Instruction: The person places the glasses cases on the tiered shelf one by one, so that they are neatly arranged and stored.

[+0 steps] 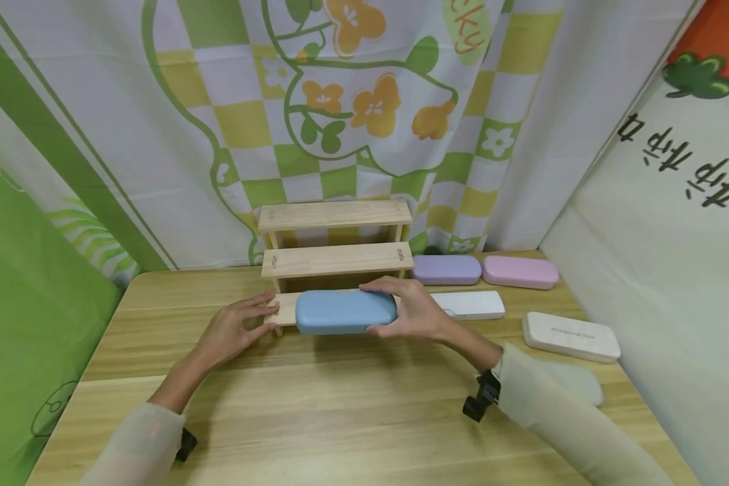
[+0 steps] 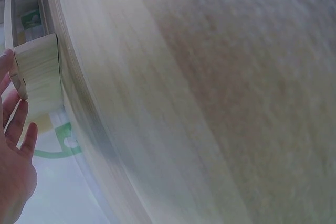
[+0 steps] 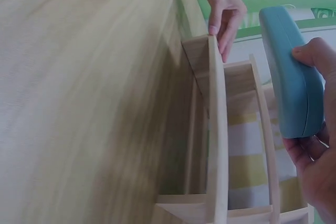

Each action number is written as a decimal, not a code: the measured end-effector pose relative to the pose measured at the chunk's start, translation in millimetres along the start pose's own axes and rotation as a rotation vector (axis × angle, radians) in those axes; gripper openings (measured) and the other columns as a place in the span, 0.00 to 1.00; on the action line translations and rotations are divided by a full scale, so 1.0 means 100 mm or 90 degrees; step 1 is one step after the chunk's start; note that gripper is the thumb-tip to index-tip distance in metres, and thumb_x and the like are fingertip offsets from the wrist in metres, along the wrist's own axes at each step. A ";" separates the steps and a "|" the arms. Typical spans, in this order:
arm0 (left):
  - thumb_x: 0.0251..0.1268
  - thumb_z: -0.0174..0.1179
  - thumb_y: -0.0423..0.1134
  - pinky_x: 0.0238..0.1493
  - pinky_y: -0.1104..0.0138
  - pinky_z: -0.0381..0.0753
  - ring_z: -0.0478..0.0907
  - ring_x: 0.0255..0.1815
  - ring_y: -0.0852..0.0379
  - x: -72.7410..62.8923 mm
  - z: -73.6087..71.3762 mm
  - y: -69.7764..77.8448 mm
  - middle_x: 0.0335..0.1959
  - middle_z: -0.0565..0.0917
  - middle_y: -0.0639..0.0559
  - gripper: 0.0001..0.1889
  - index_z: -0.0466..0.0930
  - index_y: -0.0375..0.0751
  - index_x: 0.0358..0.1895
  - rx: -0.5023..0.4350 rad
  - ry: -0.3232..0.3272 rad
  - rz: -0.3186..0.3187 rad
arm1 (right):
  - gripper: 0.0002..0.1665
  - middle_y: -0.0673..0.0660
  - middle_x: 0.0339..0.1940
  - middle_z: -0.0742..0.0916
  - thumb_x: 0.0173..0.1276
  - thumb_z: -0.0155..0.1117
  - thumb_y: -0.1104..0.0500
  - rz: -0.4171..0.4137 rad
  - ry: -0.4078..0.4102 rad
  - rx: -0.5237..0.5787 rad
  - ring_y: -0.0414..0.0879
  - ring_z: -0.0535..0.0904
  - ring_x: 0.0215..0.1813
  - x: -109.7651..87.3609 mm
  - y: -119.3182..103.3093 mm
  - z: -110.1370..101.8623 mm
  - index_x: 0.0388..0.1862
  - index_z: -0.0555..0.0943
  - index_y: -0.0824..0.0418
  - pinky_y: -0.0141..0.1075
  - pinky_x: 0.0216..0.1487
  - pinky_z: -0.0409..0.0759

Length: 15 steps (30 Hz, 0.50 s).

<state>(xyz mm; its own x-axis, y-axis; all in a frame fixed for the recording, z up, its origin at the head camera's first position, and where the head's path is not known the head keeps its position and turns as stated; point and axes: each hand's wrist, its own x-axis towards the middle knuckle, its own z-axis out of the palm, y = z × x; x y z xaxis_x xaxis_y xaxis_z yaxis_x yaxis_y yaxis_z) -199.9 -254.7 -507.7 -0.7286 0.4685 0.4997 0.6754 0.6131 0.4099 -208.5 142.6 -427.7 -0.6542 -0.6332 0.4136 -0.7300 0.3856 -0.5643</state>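
Observation:
A blue glasses case [image 1: 346, 312] is in my right hand [image 1: 418, 309], thumb on the near side and fingers on the far side of its right end. In the right wrist view the case [image 3: 290, 72] hangs over the lowest step of a three-step wooden rack [image 1: 337, 260], with a gap between them. My left hand [image 1: 233, 329] touches the left end of that lowest step, its fingers extended. In the left wrist view the fingertips of the left hand [image 2: 16, 150] lie at the end of the wooden board [image 2: 39, 69].
Right of the rack lie a purple case [image 1: 446, 270], a pink case [image 1: 520, 272], a white case [image 1: 470, 306] and a white case with lettering [image 1: 571, 336]. A pale case [image 1: 574, 383] is partly behind my right sleeve. A patterned curtain [image 1: 352, 162] hangs behind the wooden table [image 1: 340, 418].

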 end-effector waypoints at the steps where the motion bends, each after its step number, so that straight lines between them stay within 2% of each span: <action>1: 0.55 0.80 0.29 0.54 0.44 0.88 0.86 0.59 0.34 0.00 0.00 0.00 0.64 0.84 0.35 0.20 0.90 0.33 0.53 0.000 -0.001 -0.001 | 0.40 0.60 0.59 0.90 0.53 0.84 0.52 0.000 0.004 -0.001 0.53 0.88 0.56 0.02 0.00 -0.01 0.65 0.85 0.64 0.41 0.47 0.88; 8: 0.55 0.80 0.29 0.54 0.44 0.88 0.86 0.59 0.35 0.00 -0.01 0.01 0.64 0.84 0.36 0.20 0.91 0.34 0.53 0.002 -0.004 -0.014 | 0.40 0.59 0.58 0.90 0.53 0.84 0.52 0.005 0.022 0.034 0.50 0.87 0.54 0.18 -0.03 -0.05 0.65 0.85 0.62 0.43 0.50 0.88; 13: 0.56 0.80 0.29 0.53 0.44 0.88 0.86 0.58 0.35 -0.01 -0.01 0.00 0.64 0.84 0.35 0.20 0.91 0.34 0.53 0.005 -0.006 -0.005 | 0.40 0.60 0.59 0.90 0.52 0.84 0.55 -0.006 0.035 0.047 0.52 0.88 0.56 0.29 -0.03 -0.08 0.65 0.85 0.65 0.44 0.51 0.89; 15: 0.56 0.80 0.28 0.52 0.44 0.89 0.86 0.58 0.35 -0.01 0.00 -0.01 0.64 0.84 0.35 0.19 0.91 0.34 0.53 0.005 -0.005 -0.001 | 0.40 0.61 0.59 0.90 0.52 0.84 0.55 -0.010 0.039 0.043 0.52 0.88 0.55 0.33 -0.03 -0.09 0.65 0.84 0.66 0.44 0.49 0.89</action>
<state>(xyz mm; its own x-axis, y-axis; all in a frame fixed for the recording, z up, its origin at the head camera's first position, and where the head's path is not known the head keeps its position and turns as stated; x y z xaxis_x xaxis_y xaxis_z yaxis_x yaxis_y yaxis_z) -200.0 -255.6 -508.1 -0.7300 0.4725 0.4937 0.6738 0.6187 0.4041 -229.8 126.2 -405.6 -0.6554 -0.5953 0.4649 -0.7264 0.3281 -0.6038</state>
